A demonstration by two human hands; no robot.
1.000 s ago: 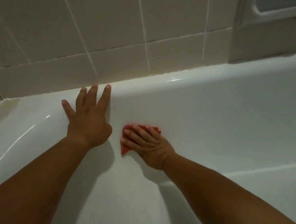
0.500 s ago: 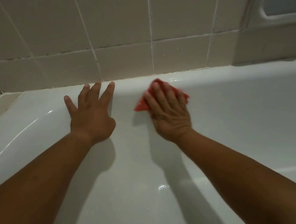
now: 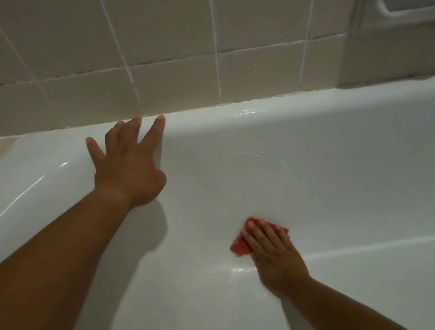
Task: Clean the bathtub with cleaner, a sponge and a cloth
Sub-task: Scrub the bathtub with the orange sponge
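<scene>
Fingers (image 3: 262, 235) of the right hand (image 3: 275, 258) lie straight, pressing a red cloth (image 3: 239, 246) inside the bathtub (image 3: 353, 157).

**A:** What colours are you getting on your screen?

**B:** I've got a plain, glossy white bathtub (image 3: 324, 158) with a red-orange cloth (image 3: 240, 246) against it.

**A:** Same on mine. And the wall?

**B:** I read beige tiles (image 3: 146, 27) in a grid, with pale grout (image 3: 217, 51) between them, dark in patches along the bathtub's edge. The recessed holder (image 3: 403, 10) looks off-white.
</scene>
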